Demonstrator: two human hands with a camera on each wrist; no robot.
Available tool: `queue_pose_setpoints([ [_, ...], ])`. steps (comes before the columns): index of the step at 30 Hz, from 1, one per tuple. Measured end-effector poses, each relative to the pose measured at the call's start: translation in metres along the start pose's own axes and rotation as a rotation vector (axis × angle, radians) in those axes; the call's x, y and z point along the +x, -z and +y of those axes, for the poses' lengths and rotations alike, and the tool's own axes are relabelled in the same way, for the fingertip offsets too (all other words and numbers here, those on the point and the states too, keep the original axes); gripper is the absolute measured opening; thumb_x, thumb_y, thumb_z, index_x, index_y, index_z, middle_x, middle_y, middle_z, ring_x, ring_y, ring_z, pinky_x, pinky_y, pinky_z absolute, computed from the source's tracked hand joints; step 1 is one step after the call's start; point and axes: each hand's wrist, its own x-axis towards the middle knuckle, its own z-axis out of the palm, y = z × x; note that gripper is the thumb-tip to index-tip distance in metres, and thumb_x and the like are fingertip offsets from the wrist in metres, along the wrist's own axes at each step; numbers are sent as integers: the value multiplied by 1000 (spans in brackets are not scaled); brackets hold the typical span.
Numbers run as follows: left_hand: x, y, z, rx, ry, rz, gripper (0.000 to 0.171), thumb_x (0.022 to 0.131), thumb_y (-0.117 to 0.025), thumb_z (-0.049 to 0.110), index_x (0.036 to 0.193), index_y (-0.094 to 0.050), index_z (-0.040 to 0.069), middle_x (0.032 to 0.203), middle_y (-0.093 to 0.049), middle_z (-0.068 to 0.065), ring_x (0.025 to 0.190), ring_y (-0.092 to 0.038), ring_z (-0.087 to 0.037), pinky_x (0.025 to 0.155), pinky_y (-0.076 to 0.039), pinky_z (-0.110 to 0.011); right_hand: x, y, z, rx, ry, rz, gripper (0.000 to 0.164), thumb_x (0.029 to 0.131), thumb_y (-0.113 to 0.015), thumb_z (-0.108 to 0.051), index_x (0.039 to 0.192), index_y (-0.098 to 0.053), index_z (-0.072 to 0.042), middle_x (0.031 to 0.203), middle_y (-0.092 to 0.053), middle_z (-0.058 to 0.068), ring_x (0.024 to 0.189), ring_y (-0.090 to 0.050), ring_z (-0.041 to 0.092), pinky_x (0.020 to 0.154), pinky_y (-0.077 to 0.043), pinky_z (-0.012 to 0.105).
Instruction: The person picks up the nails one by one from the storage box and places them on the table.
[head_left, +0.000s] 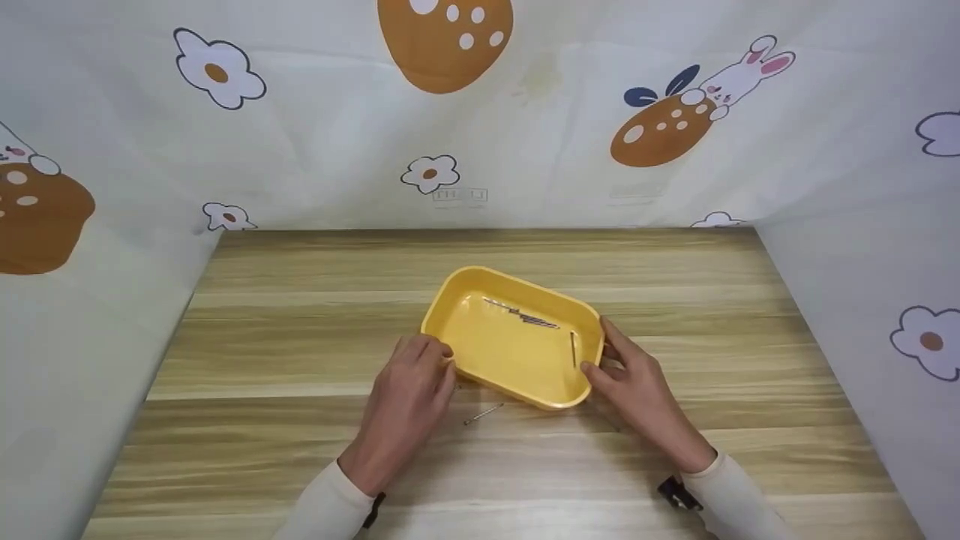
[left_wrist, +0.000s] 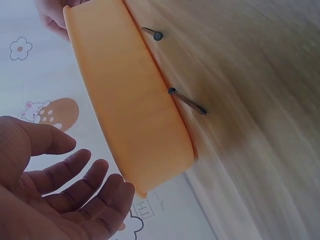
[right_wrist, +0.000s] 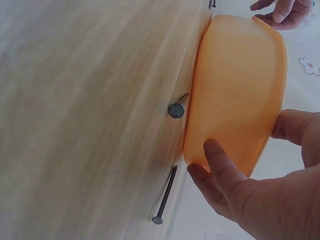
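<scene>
A yellow plastic tray [head_left: 517, 360] stands at a slant on the table, with several nails [head_left: 536, 321] lying inside. My right hand [head_left: 637, 382] grips its right end, thumb over the rim and fingers against the outer wall [right_wrist: 235, 90]. Beside the left corner is my left hand [head_left: 409, 397], its fingers loosely bent and nothing between them and the thumb; the outer fingertips [left_wrist: 125, 192] are right at the rim. One loose nail [head_left: 484, 414] lies on the table in front of the tray. In the right wrist view another nail [right_wrist: 165, 197] lies below the right hand's end of the tray.
The wood-grain table [head_left: 300, 322] runs back to a pale printed cloth [head_left: 330, 150], which also hangs along both sides. Close to the tray's near wall, a nail [left_wrist: 187, 101] lies on the tabletop in the left wrist view.
</scene>
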Motion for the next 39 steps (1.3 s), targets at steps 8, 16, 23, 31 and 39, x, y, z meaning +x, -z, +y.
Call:
queue_pose_setpoints([
  [8, 4, -3, 5, 2, 0, -20, 7, 97, -80, 5, 100, -74, 3, 101, -67, -6, 90, -61, -20, 73, -60, -33, 1, 0, 0, -9, 5, -4, 82, 101, -74, 1, 168, -28, 9, 165, -47, 29, 140, -62, 40, 100, -59, 30],
  [16, 10, -4, 11, 15, -8, -26, 7, 96, -81, 6, 99, -75, 3, 100, -68, -6, 91, -62, -22, 76, -57, -38, 0, 0, 0, 3, 7, 1, 82, 100, -75, 2, 168, -29, 8, 165, -48, 29, 138, -63, 41, 100, -59, 31],
  [23, 15, -6, 17, 26, -39, -36, 7, 97, -80, 8, 100, -75, 4, 100, -68, -6, 95, -64, -24, 77, -56, -39, 1, 0, 0, 19, 21, 5, 81, 100, -74, 3, 167, -30, 9, 166, -46, 28, 138, -63, 42, 100, -60, 31],
  [31, 22, -10, 19, 14, -64, -54, 6, 97, -80, 8, 101, -76, 4, 103, -70, -8, 100, -66, -28, 88, -59, -43, 0, 0, 0, 22, 29, -1, 81, 100, -74, 3, 167, -30, 10, 166, -45, 29, 140, -62, 43, 101, -60, 33],
  [39, 28, -18, 22, 25, -106, -32, 7, 95, -82, 7, 99, -76, 4, 101, -71, -7, 95, -65, -29, 78, -56, -44, 1, 0, 2, 8, 25, 1, 81, 100, -74, 3, 167, -29, 10, 166, -45, 30, 139, -62, 43, 99, -60, 31],
])
